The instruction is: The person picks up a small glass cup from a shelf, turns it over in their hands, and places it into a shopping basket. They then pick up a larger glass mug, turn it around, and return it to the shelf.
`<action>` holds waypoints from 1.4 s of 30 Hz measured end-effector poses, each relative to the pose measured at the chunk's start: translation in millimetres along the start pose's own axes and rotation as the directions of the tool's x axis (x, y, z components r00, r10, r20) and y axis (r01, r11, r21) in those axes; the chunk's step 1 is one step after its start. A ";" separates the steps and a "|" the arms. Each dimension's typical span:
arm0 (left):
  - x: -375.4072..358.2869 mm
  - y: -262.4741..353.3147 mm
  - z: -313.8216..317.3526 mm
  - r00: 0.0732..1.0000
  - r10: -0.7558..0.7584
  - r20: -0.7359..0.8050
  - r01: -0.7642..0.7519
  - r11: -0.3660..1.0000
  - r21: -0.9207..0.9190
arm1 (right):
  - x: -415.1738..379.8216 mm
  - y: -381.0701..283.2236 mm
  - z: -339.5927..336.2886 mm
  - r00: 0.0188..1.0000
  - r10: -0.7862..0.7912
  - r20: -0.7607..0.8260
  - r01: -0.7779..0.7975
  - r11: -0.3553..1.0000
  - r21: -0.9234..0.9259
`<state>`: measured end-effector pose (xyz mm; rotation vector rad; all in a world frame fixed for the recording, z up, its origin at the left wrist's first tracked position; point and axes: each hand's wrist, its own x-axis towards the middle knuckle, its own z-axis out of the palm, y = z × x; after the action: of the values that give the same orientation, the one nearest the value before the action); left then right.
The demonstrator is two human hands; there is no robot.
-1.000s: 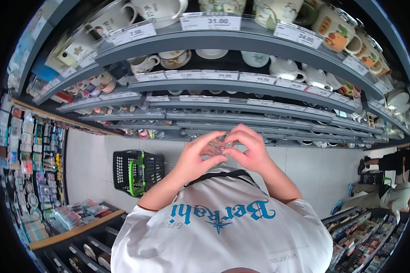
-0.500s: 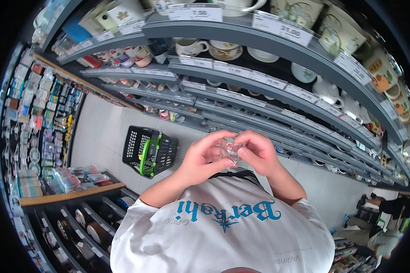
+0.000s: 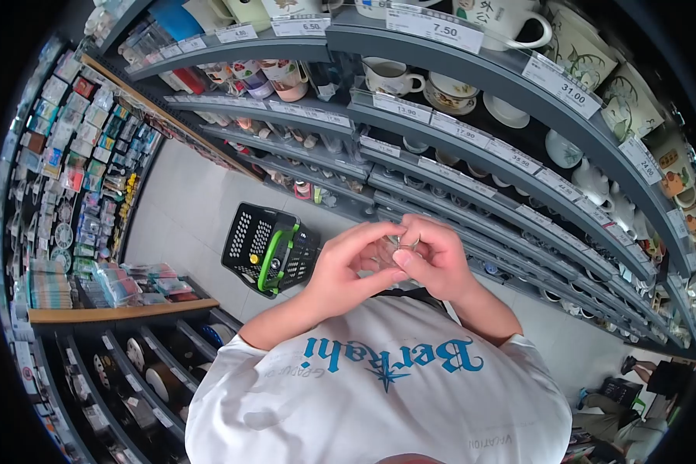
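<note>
A small clear glass object (image 3: 387, 246) is between my two hands, in front of my chest. My left hand (image 3: 348, 267) curls round one side of it, thumb and fingers touching it. From the other side my right hand (image 3: 435, 255) grips its edge, with the fingertips of both hands close together. Much of the glass is hidden by the fingers, so its exact shape cannot be made out. The white shirt (image 3: 379, 371) with blue lettering lies just below the hands.
A black basket (image 3: 247, 240) with a green handle stands on the floor (image 3: 185, 209) at the left. Shelves (image 3: 472, 139) with cups, teapots and price tags run across the front and right. Packaged goods hang at the far left. People (image 3: 634, 410) are at the lower right.
The view has turned, so the shelves and basket appear shifted right. My right fingers have closed further over the glass, which shows less than before.
</note>
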<state>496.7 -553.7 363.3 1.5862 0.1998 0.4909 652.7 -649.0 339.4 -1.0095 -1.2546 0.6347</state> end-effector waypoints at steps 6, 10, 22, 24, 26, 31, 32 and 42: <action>-5.7 11.0 -47.9 0.996 -0.062 0.065 0.074 0.976 -0.206 | 26.5 3.3 37.8 1.000 0.009 -0.016 -0.008 0.998 0.054; -10.2 17.4 -74.8 0.996 -0.069 0.060 0.083 0.954 -0.288 | 43.3 11.5 61.3 1.000 -0.011 -0.005 0.011 0.999 0.035; -4.6 26.9 -135.8 0.996 -0.019 0.084 0.055 0.889 -0.454 | 86.3 3.1 108.5 0.992 0.114 -0.047 -0.100 0.966 0.240; -3.9 27.7 -141.7 0.996 0.005 0.093 0.039 0.882 -0.469 | 89.9 4.3 112.3 0.993 0.095 -0.072 -0.080 0.979 0.186; -3.8 27.6 -146.1 0.995 0.021 0.096 0.027 0.879 -0.477 | 93.2 3.7 114.4 0.993 0.094 -0.076 -0.082 0.987 0.139; -5.0 31.8 -149.8 0.997 0.024 0.078 0.017 0.869 -0.494 | 100.2 -6.8 122.4 0.989 0.115 -0.095 -0.109 0.992 0.066; -4.6 30.0 -150.4 0.995 0.059 0.076 -0.015 0.875 -0.485 | 101.2 -10.8 124.4 0.985 0.132 -0.112 -0.125 0.990 0.071; -9.1 38.6 -142.6 0.984 0.159 0.077 -0.115 0.907 -0.406 | 104.0 -16.4 119.7 0.988 -0.131 -0.084 0.115 0.977 -0.180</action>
<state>421.5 -431.8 400.5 1.2226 -0.0949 0.5157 559.8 -535.7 402.0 -1.0844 -1.2934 0.3806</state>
